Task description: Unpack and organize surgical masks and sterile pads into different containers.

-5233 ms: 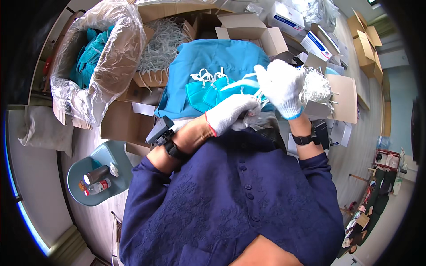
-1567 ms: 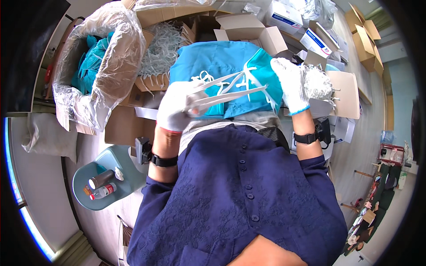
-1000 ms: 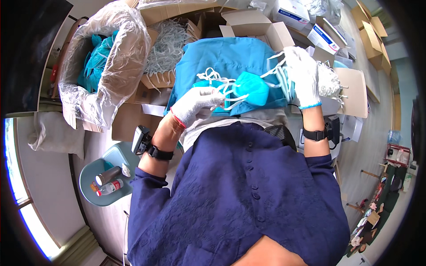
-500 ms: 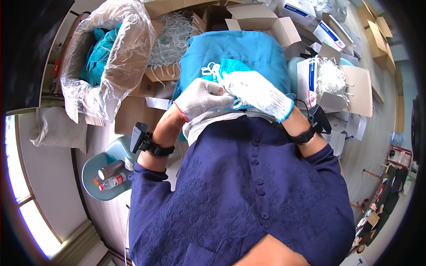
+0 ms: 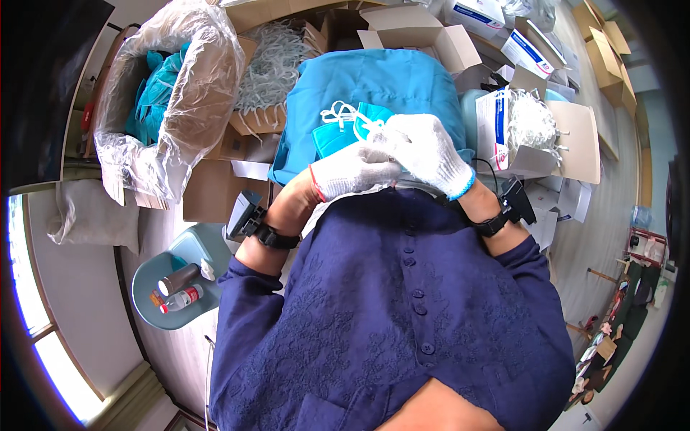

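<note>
Both my hands wear white knit gloves and meet over a blue cloth bundle (image 5: 374, 79) in front of me. Beneath and between them is a teal folded face mask (image 5: 333, 138), its white ear loops (image 5: 341, 113) sticking out on the far side. My left hand (image 5: 353, 171), red at the cuff, is closed with its fingertips against the right hand's. My right hand (image 5: 430, 149), blue at the cuff, pinches at the mask's near right end. What exactly the fingertips grip there is hidden by the gloves.
At far left a plastic-lined box (image 5: 208, 93) holds more teal masks. Beside it a carton is full of white loops (image 5: 269, 68). On the right stands an open box (image 5: 492, 129) with a white bundle of loops. A blue-grey stool (image 5: 147, 284) bears a bottle and a tumbler.
My left hand has moved nearer and right, its fingers now reaching across to the right hand. More of the teal mask shows to the left. The right hand has turned, fingers curled inward.
</note>
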Action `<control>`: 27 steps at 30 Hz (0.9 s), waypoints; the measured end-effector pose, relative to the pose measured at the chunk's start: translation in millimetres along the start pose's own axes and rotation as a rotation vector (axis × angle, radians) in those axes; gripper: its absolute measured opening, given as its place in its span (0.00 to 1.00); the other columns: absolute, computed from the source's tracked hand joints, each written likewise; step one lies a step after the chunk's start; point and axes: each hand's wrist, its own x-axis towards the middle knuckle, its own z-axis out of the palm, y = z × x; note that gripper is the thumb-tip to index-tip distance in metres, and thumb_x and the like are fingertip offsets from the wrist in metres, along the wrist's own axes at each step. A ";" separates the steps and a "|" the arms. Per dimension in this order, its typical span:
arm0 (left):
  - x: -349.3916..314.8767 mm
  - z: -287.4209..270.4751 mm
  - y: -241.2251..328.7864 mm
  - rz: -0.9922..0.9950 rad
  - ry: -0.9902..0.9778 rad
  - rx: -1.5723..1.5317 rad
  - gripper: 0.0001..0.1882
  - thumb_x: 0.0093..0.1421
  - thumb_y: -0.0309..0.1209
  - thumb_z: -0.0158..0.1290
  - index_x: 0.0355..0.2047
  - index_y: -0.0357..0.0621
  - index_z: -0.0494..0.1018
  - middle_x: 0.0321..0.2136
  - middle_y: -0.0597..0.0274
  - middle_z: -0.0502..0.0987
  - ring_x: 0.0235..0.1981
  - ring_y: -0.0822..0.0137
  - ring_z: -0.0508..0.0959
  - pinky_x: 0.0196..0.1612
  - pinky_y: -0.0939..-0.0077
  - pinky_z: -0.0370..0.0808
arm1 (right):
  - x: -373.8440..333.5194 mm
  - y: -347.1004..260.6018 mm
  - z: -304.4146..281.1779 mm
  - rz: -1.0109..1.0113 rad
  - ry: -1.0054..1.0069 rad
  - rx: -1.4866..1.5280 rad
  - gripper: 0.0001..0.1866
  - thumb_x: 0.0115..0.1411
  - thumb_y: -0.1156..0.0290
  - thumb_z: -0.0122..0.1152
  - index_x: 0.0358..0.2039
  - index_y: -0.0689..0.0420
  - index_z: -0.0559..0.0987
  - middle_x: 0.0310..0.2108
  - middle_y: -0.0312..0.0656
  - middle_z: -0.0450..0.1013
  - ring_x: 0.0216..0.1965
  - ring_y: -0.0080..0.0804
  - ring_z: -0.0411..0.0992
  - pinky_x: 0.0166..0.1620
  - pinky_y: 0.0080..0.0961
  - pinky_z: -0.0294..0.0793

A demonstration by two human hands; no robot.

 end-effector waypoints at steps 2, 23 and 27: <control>1.1 2.6 4.6 0.151 0.003 -0.007 0.10 0.64 0.36 0.54 0.33 0.43 0.76 0.21 0.75 0.68 0.20 0.82 0.65 0.23 0.85 0.61 | -1.2 2.5 1.0 -0.067 0.043 -0.041 0.13 0.59 0.60 0.61 0.30 0.57 0.83 0.24 0.48 0.75 0.28 0.46 0.75 0.30 0.36 0.72; 13.0 36.9 -22.0 0.240 0.319 -0.178 0.22 0.72 0.39 0.39 0.20 0.45 0.60 0.17 0.71 0.61 0.18 0.78 0.59 0.22 0.83 0.57 | 25.7 63.3 -21.1 -0.460 0.368 -0.520 0.09 0.52 0.63 0.65 0.33 0.49 0.84 0.27 0.36 0.78 0.26 0.33 0.76 0.28 0.27 0.74; -5.5 32.6 -42.0 0.340 0.374 0.218 0.16 0.69 0.33 0.40 0.24 0.40 0.61 0.19 0.64 0.62 0.20 0.68 0.62 0.24 0.72 0.63 | 43.5 69.7 -19.7 -0.546 0.445 -0.700 0.09 0.54 0.62 0.64 0.33 0.49 0.84 0.24 0.36 0.77 0.23 0.34 0.76 0.25 0.29 0.74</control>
